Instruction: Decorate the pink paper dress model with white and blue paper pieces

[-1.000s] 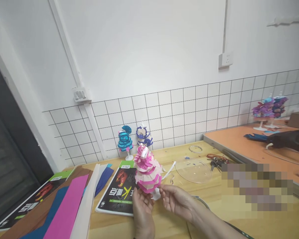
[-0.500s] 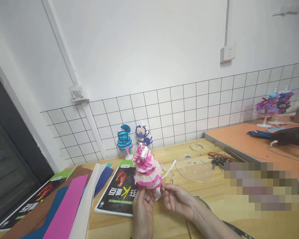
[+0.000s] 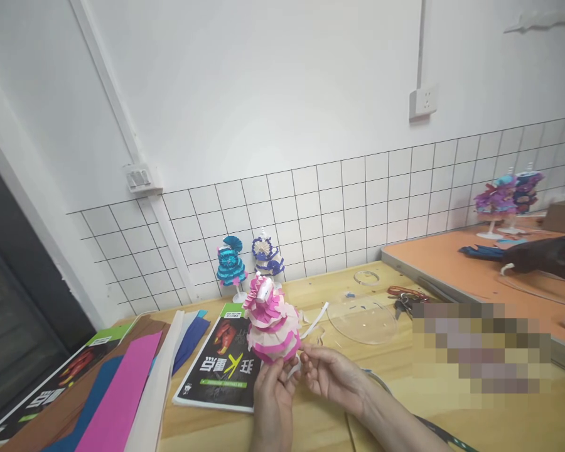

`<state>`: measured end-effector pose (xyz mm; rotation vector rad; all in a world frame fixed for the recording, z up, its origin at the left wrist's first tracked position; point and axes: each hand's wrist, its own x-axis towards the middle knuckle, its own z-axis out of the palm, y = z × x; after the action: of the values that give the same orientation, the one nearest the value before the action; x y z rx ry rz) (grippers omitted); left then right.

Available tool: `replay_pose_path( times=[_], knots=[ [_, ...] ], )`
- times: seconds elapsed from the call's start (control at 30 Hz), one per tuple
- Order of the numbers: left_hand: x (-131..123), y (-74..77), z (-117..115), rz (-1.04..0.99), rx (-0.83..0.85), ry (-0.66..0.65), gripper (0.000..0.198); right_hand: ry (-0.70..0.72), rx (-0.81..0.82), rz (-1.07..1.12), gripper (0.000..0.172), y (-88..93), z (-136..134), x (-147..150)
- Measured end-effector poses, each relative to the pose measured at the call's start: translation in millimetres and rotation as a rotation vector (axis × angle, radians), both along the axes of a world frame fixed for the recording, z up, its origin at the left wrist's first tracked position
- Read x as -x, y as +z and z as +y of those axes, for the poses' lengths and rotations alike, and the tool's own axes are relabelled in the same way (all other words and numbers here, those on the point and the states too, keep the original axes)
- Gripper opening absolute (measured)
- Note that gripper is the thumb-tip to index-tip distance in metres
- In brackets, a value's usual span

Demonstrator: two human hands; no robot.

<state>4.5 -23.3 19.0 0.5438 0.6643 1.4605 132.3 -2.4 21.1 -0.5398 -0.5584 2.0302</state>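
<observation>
A small tiered paper tree (image 3: 274, 323) with pink and cream ruffles stands in front of me, slightly tilted, on a white stand that is mostly hidden by my hands. My left hand (image 3: 274, 392) is at its lower edge from below, thumb and fingers closed on the bottom pink ruffle. From the right, my right hand (image 3: 329, 375) pinches the same ruffle's edge between thumb and forefinger, other fingers curled. A white paper strip (image 3: 316, 319) lies beside the tree. Behind it stand a blue paper tree (image 3: 230, 267) and a purple and cream one (image 3: 266, 254).
Left of the black booklet (image 3: 216, 370) lie folded paper sheets, including a pink one (image 3: 122, 389). To the right are a clear round disc (image 3: 362, 320), a tape ring (image 3: 366, 277) and keys (image 3: 402, 304). An orange table (image 3: 433, 254) holds a black glue gun (image 3: 541, 258) and more paper trees.
The view has shifted slightly, moving the scene left. My left hand's fingers have closed more at the ruffle's lower edge; my right hand keeps its pinch.
</observation>
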Motion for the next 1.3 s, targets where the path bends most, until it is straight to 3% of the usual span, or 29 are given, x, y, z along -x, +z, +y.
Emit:
replay_pose_path(
  times=[0.37,0.6,0.8,1.1,1.3],
  knots=[
    [-0.1,5.2,-1.5,-0.02,-0.003,-0.012,0.014,-0.08,-0.069,-0.027,0.025,3.3,-7.9,2.8],
    [0.8,-0.5,-0.4,-0.021,0.029,0.02,0.013,-0.185,-0.028,-0.024,0.013,-5.5,1.1,-1.0],
    [0.4,-1.2,1.1,-0.013,0.031,0.012,0.014,-0.165,-0.05,-0.055,0.014,-0.4,-4.3,3.5],
    [-2.3,-3.2,-1.6,0.016,-0.016,-0.028,0.014,-0.321,-0.28,-0.261,0.018,10.4,-14.2,21.2],
    [-0.2,-5.7,-0.5,0.001,-0.028,-0.031,0.011,-0.489,-0.522,-0.583,0.022,10.3,-15.4,24.4]
  ],
)
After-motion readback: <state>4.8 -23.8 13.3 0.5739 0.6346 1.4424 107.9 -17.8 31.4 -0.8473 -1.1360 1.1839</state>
